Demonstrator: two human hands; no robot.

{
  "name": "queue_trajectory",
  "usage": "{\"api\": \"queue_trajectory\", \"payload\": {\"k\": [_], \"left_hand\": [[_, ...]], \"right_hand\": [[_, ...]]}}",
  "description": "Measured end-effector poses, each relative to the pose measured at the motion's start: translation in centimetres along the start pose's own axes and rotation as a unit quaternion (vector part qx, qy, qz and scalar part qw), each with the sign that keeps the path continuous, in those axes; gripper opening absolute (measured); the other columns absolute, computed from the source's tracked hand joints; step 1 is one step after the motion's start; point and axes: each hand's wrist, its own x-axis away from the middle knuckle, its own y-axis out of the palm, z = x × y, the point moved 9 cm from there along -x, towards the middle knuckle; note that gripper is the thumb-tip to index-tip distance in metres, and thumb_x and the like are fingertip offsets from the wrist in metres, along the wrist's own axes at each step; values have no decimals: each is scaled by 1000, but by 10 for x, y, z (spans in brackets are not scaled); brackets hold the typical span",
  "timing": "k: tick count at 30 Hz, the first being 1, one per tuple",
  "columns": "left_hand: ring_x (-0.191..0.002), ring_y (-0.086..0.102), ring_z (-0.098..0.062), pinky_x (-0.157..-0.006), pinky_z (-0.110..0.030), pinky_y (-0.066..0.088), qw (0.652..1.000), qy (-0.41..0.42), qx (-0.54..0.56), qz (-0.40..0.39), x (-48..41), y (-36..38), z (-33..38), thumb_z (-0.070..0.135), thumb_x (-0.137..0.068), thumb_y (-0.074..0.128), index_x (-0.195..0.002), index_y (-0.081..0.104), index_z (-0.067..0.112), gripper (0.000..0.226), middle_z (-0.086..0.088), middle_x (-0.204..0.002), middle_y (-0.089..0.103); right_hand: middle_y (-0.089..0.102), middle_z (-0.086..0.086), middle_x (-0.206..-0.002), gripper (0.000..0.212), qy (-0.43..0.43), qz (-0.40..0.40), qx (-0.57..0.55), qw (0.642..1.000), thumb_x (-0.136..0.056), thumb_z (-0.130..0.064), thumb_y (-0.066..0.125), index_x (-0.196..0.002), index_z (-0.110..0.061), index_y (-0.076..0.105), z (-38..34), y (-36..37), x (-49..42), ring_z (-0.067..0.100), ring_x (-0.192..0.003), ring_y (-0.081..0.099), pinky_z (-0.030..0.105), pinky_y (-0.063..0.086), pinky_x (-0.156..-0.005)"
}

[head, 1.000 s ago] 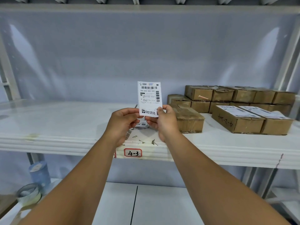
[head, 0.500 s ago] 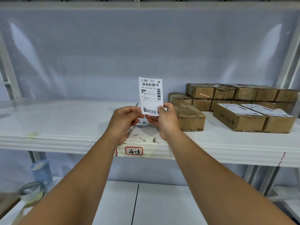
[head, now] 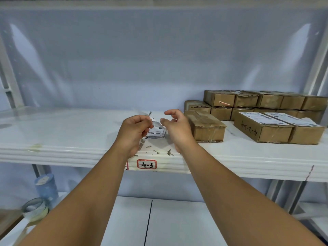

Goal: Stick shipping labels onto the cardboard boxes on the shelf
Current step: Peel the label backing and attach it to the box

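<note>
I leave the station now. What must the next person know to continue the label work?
Left hand pinches a label over the label pile on the shelf. Right hand is open beside it, holding nothing.
Done: two boxes at front right carry labels.
To do: the nearest box has a bare top; the stacked boxes behind show no labels that I can see.

Blurred, illegible print on the labels (head: pixel 157 132) (too small)
</note>
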Motion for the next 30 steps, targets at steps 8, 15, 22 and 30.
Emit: {"api": "queue_trajectory", "payload": {"k": [8, 15, 22, 30], "left_hand": [[-59, 45, -12, -62, -22, 40, 999, 8, -20, 34, 1, -5, 2, 4, -86, 60, -73, 66, 14, 17, -1, -64, 60], [-54, 48, -3, -61, -21, 39, 997, 40, -62, 7, 1, 0, 5, 5, -85, 62, -72, 65, 14, 16, 4, -68, 58], [-74, 56, -17, -70, -28, 43, 998, 20, -50, 29, -1, -4, 1, 6, -89, 52, -70, 59, 16, 23, -2, -76, 60], [-71, 54, -19, -61, -27, 44, 987, -18, 116, 113, 0, -19, -4, 6, -91, 31, -78, 45, 13, 21, -6, -81, 55]], "right_hand": [[66, -9, -76, 18, -52, -95, -13, 994, -84, -10, 66, -71, -22, 67, -12, 20, 7, 7, -81, 60, 20, 44, -77], [65, -3, -73, 14, -53, -100, -2, 994, -86, -12, 67, -73, -19, 67, -9, 21, 6, 8, -69, 58, 22, 45, -67], [54, -8, -60, 22, -37, -45, 1, 998, -91, -15, 61, -68, -17, 62, -8, 9, 4, 8, -56, 46, 23, 40, -62], [60, -4, -75, 22, -13, -43, -24, 999, -98, -15, 50, -77, -18, 57, -5, 8, 3, 6, -40, 50, 24, 40, -51]]}}
